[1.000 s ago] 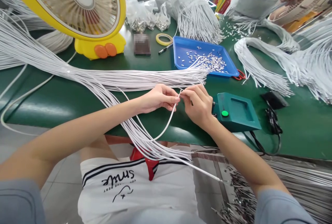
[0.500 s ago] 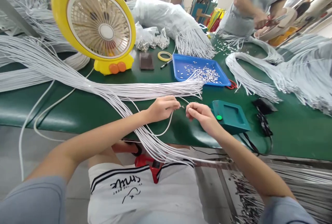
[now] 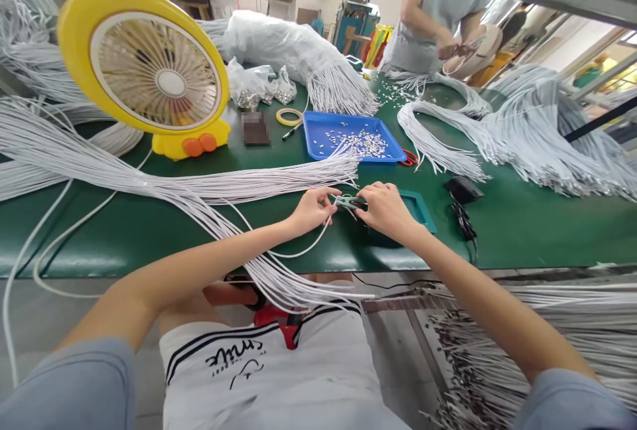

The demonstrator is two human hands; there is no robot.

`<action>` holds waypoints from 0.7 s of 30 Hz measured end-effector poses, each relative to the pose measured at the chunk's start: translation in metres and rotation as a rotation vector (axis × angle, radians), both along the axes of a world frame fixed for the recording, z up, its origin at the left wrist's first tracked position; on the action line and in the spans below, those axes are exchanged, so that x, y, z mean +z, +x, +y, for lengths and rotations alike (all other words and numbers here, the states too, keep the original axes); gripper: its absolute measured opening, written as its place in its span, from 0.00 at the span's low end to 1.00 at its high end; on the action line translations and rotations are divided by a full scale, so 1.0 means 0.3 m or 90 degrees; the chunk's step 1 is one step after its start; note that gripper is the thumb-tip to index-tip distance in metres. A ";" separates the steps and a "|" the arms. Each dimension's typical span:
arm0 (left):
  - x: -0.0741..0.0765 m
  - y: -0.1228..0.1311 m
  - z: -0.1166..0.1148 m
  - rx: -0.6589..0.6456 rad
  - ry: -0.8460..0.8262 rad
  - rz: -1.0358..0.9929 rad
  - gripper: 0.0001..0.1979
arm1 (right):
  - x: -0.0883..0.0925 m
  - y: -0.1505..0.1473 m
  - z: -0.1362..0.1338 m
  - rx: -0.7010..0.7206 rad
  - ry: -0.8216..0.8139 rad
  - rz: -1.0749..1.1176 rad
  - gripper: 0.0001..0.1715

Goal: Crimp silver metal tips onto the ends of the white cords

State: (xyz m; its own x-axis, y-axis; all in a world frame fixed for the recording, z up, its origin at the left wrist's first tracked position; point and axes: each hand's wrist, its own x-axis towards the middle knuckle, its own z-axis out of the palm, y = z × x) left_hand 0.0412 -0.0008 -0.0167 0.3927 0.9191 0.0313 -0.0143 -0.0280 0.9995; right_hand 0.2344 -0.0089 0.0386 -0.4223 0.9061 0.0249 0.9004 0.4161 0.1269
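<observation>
My left hand (image 3: 312, 210) pinches the end of a white cable (image 3: 322, 234), which loops down and back to the left. In my right hand (image 3: 385, 210) is a small pair of silvery snips (image 3: 350, 202), gripped between thumb and fingers. Its tip meets the cable end at my left fingertips; the exact contact is too small to make out. A teal green box (image 3: 419, 210) lies behind and partly under my right hand. Just beyond both hands, a bundle of white cables (image 3: 259, 184) stretches across the table, and another strand of it hangs toward my lap.
A blue tray (image 3: 318, 141) holds many small metal pieces. Nearby are yellow tape (image 3: 288, 117), a yellow fan (image 3: 199, 144), red-handled scissors (image 3: 409, 157) and a black adapter (image 3: 464, 188). More cables (image 3: 537, 131) lie right. A co-worker (image 3: 438, 18) stands across the table.
My right hand, bare of any visible tool before, now holds the snips against the cable end. The view has shifted, and my right hand now covers part of the green box.
</observation>
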 end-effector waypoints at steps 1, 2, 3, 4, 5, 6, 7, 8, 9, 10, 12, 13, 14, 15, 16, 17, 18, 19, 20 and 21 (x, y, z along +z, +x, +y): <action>-0.006 0.003 0.004 0.006 0.001 0.011 0.18 | 0.005 -0.003 0.007 0.008 -0.009 -0.007 0.10; -0.012 0.004 0.007 0.012 0.002 0.022 0.18 | 0.009 -0.004 0.014 0.016 -0.020 -0.015 0.09; -0.016 0.003 0.010 0.017 0.003 0.033 0.18 | 0.012 -0.004 0.021 0.023 -0.030 -0.020 0.08; -0.019 0.002 0.013 0.022 0.004 0.042 0.19 | 0.012 -0.004 0.027 0.027 -0.040 -0.022 0.08; -0.021 0.000 0.016 0.026 0.004 0.049 0.19 | 0.011 -0.003 0.032 0.027 -0.047 -0.020 0.08; -0.022 0.000 0.019 0.027 0.004 0.056 0.19 | 0.008 -0.002 0.035 0.025 -0.052 -0.017 0.09; -0.022 0.000 0.021 0.027 0.003 0.061 0.19 | 0.005 0.000 0.038 0.023 -0.056 -0.015 0.09; -0.022 0.000 0.022 0.026 0.002 0.066 0.19 | 0.001 0.001 0.039 0.021 -0.059 -0.012 0.10; -0.022 0.002 0.024 0.026 0.002 0.071 0.18 | -0.002 0.003 0.039 0.020 -0.061 -0.008 0.11; -0.022 0.003 0.026 0.027 0.002 0.078 0.18 | -0.005 0.004 0.039 0.022 -0.061 -0.006 0.11; -0.022 0.005 0.029 0.031 -0.002 0.097 0.18 | -0.009 0.006 0.039 0.025 -0.056 -0.003 0.11; -0.022 0.006 0.032 0.031 -0.004 0.108 0.18 | -0.010 0.007 0.039 0.026 -0.052 -0.002 0.12; -0.023 0.006 0.034 0.031 -0.005 0.117 0.18 | -0.010 0.007 0.039 0.028 -0.047 -0.002 0.12; -0.024 0.006 0.037 0.032 -0.004 0.124 0.19 | -0.010 0.007 0.039 0.029 -0.045 -0.002 0.12; -0.026 0.005 0.039 0.033 -0.002 0.127 0.19 | -0.009 0.006 0.039 0.030 -0.045 -0.001 0.12; -0.028 0.005 0.042 0.035 0.001 0.127 0.19 | -0.009 0.005 0.038 0.030 -0.046 0.000 0.12; -0.031 0.004 0.044 0.037 0.005 0.126 0.19 | -0.008 0.004 0.036 0.028 -0.048 0.000 0.11; -0.034 0.004 0.046 0.039 0.008 0.123 0.19 | -0.008 0.002 0.035 0.023 -0.050 0.003 0.11; -0.037 0.003 0.047 0.038 0.010 0.119 0.18 | -0.008 0.001 0.033 0.015 -0.049 0.007 0.11; -0.039 0.003 0.048 0.036 0.012 0.116 0.18 | -0.009 0.001 0.032 0.007 -0.048 0.016 0.10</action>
State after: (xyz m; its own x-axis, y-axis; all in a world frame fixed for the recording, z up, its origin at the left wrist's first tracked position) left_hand 0.0422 0.0136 -0.0285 0.3413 0.9398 -0.0181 0.1689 -0.0424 0.9847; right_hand 0.2348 0.0007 0.0360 -0.4321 0.9012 -0.0330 0.8983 0.4333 0.0722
